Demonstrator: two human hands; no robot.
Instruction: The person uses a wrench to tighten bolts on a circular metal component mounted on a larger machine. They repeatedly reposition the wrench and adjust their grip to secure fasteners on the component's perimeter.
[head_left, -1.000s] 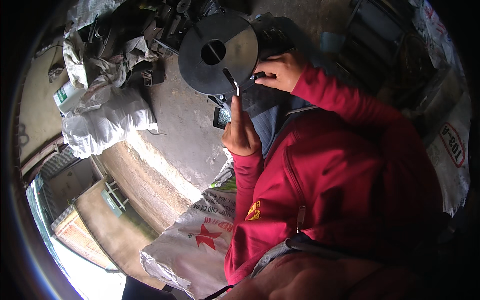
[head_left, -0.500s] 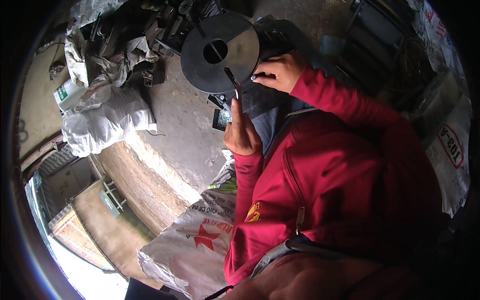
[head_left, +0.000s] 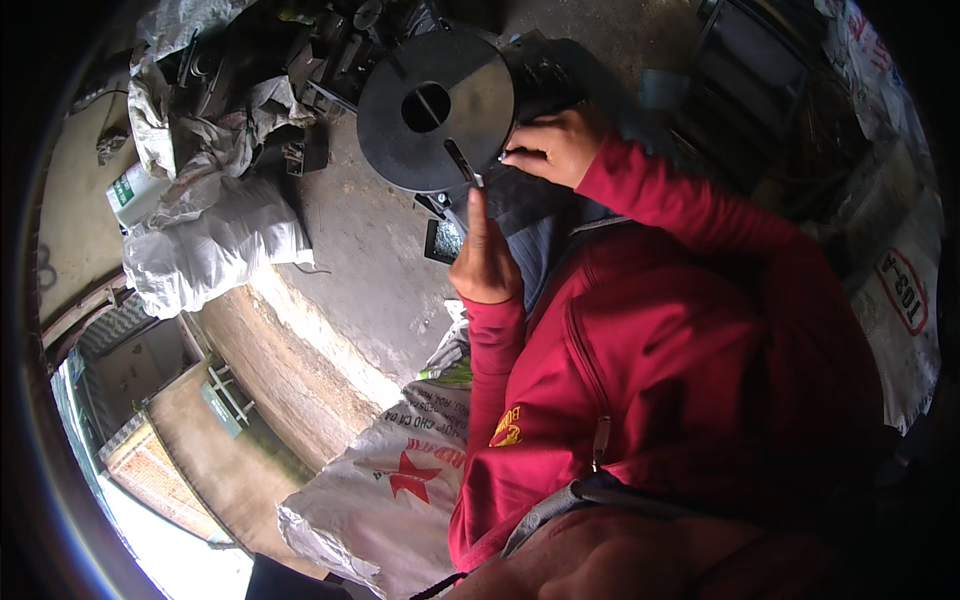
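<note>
A dark round metal disc (head_left: pixel 400 150) with a centre hole and a slot lies in front of me at the top of the view. My left hand (head_left: pixel 487 262) is at its near edge, index finger stretched toward the slot and the other fingers curled in. By that fingertip is a small shiny metal piece (head_left: pixel 477 181), too small to name. At the disc's right edge is my right hand (head_left: pixel 556 147), thumb and fingers pinched together. Something small and shiny shows at its fingertips; its kind cannot be made out.
Below the disc stands a small dark tray (head_left: pixel 443 241) of shiny bits. White sacks (head_left: pixel 215 240) lie to the left, beside dark machine parts (head_left: pixel 320 50). A printed sack (head_left: pixel 385 500) rests at my left side. Another sack (head_left: pixel 900 300) and a dark box-like object (head_left: pixel 745 65) are on the right.
The disc sits slightly further left and lower in the view. My left fingertip is a little higher, closer to the slot's end. The right hand has barely shifted.
</note>
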